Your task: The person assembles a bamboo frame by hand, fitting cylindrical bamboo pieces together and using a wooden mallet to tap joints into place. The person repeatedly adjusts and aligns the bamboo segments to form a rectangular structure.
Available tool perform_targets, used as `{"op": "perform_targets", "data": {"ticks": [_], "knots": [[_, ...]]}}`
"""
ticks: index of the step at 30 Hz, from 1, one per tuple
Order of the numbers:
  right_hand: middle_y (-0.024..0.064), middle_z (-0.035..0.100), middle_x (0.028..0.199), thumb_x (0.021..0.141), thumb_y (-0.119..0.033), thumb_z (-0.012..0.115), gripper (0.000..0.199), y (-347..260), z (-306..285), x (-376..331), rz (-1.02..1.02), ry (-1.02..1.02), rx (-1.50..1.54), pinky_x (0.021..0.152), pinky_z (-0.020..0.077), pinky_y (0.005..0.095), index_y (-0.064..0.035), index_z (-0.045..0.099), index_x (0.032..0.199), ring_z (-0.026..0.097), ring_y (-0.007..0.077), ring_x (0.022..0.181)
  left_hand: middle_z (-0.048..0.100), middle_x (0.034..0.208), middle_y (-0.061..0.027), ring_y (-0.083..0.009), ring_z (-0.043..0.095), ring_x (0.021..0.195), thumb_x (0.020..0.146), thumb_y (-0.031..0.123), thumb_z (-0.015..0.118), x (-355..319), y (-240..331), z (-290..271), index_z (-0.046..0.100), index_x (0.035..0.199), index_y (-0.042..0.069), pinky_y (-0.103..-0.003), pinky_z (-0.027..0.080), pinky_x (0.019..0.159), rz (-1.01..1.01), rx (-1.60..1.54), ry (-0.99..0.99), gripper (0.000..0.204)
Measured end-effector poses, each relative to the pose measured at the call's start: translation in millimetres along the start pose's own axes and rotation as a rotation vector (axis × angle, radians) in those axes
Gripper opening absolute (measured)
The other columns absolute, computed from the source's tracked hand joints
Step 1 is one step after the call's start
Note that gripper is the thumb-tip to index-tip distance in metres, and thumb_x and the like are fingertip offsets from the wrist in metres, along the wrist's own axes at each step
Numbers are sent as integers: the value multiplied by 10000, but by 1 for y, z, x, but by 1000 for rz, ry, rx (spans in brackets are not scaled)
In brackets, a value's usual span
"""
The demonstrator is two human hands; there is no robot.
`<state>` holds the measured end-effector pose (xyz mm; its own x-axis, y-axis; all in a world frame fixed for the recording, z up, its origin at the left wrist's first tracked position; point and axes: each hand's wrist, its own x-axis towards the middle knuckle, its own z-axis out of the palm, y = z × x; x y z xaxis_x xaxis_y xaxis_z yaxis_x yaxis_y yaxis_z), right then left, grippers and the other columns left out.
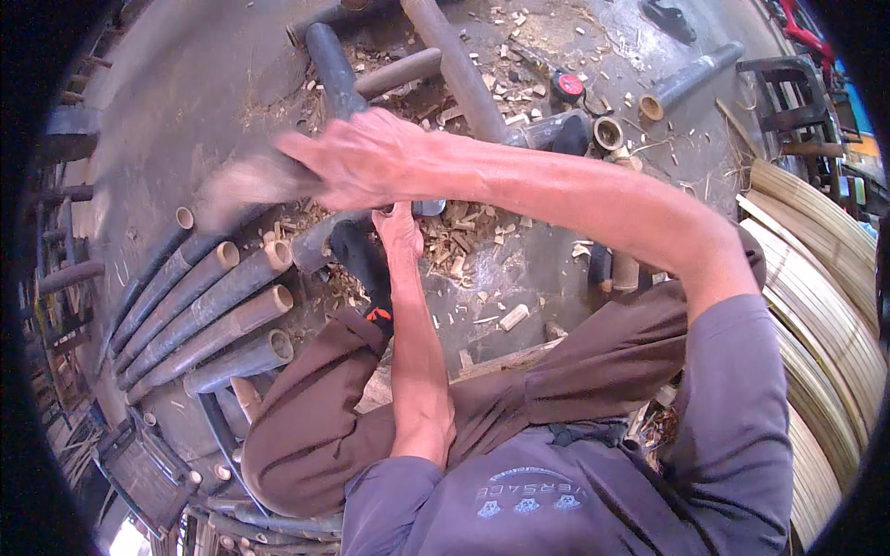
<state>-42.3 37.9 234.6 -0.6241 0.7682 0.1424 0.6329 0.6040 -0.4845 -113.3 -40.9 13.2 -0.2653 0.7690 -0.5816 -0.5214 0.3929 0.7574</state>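
Observation:
My right arm reaches across to the left. My right hand is closed around a blurred, pale greyish-brown tool that sticks out to its left. Motion smears this tool too much to tell its kind. Just below it, my left hand has its fingers closed, and what they hold is hidden behind the right hand and wrist. A small bluish-grey end shows beside the left fingers. Dark bamboo poles joined as a frame lie beyond my hands. A cut bamboo pole lies near my left hand and my dark-clad foot.
Several cut bamboo poles lie side by side on the left. Wood chips litter the floor. A red-and-black tape measure and a short bamboo piece lie beyond. Split bamboo strips are stacked at my right.

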Motion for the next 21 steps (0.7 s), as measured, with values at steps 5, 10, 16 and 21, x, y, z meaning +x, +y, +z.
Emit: {"op": "perform_targets", "data": {"ticks": [5, 10, 16, 21], "knots": [[197, 658, 733, 740, -208, 706, 520, 26, 23, -25, -27, 0, -24, 580, 537, 483, -36, 490, 1181, 681, 398, 715, 572, 1229, -46, -220, 560, 1083, 787, 195, 814, 1, -7, -5, 483, 1271, 54, -425, 475, 868, 106, -105, -172, 603], [259, 663, 933, 733, -234, 726, 697, 27, -7, -36, 240, -339, -68, 751, 545, 457, -57, 434, 1341, 666, 429, 890, 473, 1357, -115, -283, 525, 1182, 768, 206, 837, -11, 2, 14, 302, 1407, 30, -562, 472, 905, -63, -86, -151, 852], [224, 659, 1111, 797, -230, 740, 733, 30, -94, -123, 566, 303, 179, 859, 526, 421, -63, 391, 1420, 672, 347, 968, 682, 1039, -60, -181, 634, 884, 797, 95, 773, -128, 2, 132, 639, 1093, 12, -304, 507, 804, 221, 2, -459, 335], [87, 604, 955, 847, -128, 717, 673, 50, -113, -239, 913, 761, 6, 618, 483, 284, -6, 374, 1413, 563, 134, 693, 638, 1002, -134, -313, 631, 919, 674, 234, 810, -102, -22, 157, 611, 1060, 67, -422, 474, 767, 900, 646, -473, 465]]}}
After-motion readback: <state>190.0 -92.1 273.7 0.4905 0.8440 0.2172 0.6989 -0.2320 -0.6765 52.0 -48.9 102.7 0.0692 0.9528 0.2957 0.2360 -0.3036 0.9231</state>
